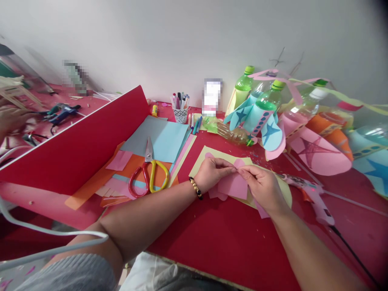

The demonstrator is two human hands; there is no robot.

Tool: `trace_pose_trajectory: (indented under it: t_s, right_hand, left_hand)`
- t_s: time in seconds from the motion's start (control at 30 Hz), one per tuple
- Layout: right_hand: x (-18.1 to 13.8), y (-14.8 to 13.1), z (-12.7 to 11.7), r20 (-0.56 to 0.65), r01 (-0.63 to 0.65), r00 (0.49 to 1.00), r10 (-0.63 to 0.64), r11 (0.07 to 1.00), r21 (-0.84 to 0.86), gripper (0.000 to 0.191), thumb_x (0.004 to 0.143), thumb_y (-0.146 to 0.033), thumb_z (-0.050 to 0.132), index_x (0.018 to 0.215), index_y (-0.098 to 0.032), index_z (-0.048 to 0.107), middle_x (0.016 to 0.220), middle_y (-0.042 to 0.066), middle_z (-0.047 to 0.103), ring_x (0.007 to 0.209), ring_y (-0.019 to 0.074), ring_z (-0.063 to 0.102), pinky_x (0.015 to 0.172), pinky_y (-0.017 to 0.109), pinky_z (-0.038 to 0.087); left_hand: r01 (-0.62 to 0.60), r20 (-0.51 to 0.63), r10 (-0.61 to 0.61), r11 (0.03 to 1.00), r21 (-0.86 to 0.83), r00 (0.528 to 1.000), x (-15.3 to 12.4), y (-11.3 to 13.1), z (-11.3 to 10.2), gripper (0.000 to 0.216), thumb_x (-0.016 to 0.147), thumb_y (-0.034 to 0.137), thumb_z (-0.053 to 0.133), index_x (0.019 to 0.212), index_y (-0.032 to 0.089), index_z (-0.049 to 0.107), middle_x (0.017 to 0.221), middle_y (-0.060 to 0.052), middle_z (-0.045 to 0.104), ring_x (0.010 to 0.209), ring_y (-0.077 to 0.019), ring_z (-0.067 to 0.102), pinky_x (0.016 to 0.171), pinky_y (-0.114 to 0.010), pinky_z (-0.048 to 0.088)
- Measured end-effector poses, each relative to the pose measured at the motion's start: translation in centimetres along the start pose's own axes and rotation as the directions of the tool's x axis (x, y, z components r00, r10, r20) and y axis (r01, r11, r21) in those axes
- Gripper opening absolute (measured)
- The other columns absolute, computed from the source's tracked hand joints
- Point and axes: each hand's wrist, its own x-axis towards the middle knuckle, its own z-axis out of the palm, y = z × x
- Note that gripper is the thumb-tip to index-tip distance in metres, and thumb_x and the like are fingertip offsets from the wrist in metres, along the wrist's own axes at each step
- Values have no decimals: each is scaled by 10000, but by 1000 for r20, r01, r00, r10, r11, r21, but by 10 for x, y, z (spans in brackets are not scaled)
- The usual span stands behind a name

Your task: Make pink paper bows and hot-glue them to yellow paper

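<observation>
My left hand (211,173), with a beaded bracelet at the wrist, is closed in a pinch. Its fingertips meet those of my right hand (263,186), which pinches too. Between them they hold the top edge of a piece of pink paper (233,186); my fingers hide part of that edge. More pink pieces and cream paper (198,159) lie beneath on the red table (194,230). Right of my right hand lies a pink hot glue gun (313,196) with a small red light. Scissors (148,173) with red and yellow handles rest on coloured paper, left of my left hand.
Blue sheets (160,135) and orange paper (91,190) lie left. A cup of pens (181,115), a phone (212,97) and a bottle on its side (227,131) stand behind. Decorated bottles (266,109) crowd the right. Beyond a red divider (91,141) is another person's hand (10,121).
</observation>
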Motion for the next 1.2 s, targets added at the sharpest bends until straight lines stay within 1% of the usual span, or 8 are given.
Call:
trace_pose_trajectory:
  t_s: [0.13,0.3,0.5,0.7,0.8,0.97,1.07,1.2]
  right_hand:
    - [2,1,0,-3,-9,1000,9,1000,15,260,871,-373,535,875,-186,716,785,42,719,767,212,647,684,284,467]
    - [3,-1,-1,7,-55,998,55,998,37,266,858,-393,549,863,-188,720,753,32,707,739,206,636,658,278,465]
    - [2,0,2,39,-137,990,133,978,159,274,809,-434,613,874,-183,700,716,23,696,685,187,613,620,269,463]
    - [3,-5,-1,32,-145,989,142,980,136,261,817,-413,605,865,-182,717,774,34,720,717,196,629,627,274,465]
    - [3,-12,-3,20,-161,987,159,980,118,238,812,-385,608,841,-182,728,752,31,724,708,201,638,597,266,458]
    - [3,-22,-6,-2,-164,986,165,981,100,230,797,-371,614,791,-173,731,687,29,711,637,191,620,526,250,434]
    - [3,-25,-7,-15,-164,986,165,984,70,241,789,-374,617,762,-164,731,636,24,689,598,179,599,500,240,412]
    - [3,-24,-7,-20,-161,987,162,986,49,239,792,-369,614,752,-165,731,632,23,684,583,167,584,501,237,400]
  left_hand:
    - [11,-6,-11,1000,-7,1000,1,-2,0,305,660,388,763,799,118,730,801,-77,717,688,-134,626,654,-237,489]
    - [10,-29,-9,1000,26,1000,2,-3,0,295,675,388,751,801,123,733,799,-74,719,690,-137,629,650,-235,491]
    - [13,-41,-10,998,67,999,2,-1,-1,296,695,391,732,814,119,727,788,-73,711,671,-137,618,606,-232,485]
    - [-8,-47,12,995,95,999,1,-2,-1,289,703,386,725,811,118,728,798,-75,710,687,-137,615,621,-230,483]
    - [-3,-53,9,994,106,999,1,-1,0,279,705,378,722,799,114,727,793,-76,707,685,-135,610,615,-227,479]
    - [3,-43,1,997,80,999,1,1,0,255,708,350,723,789,108,722,785,-72,702,676,-125,606,613,-216,477]
    - [10,-44,-6,997,82,999,1,1,0,249,711,343,721,789,107,720,789,-73,702,678,-126,609,614,-218,481]
    - [19,-43,-15,996,86,999,1,0,1,252,714,344,717,796,106,720,788,-75,701,671,-125,607,602,-215,478]
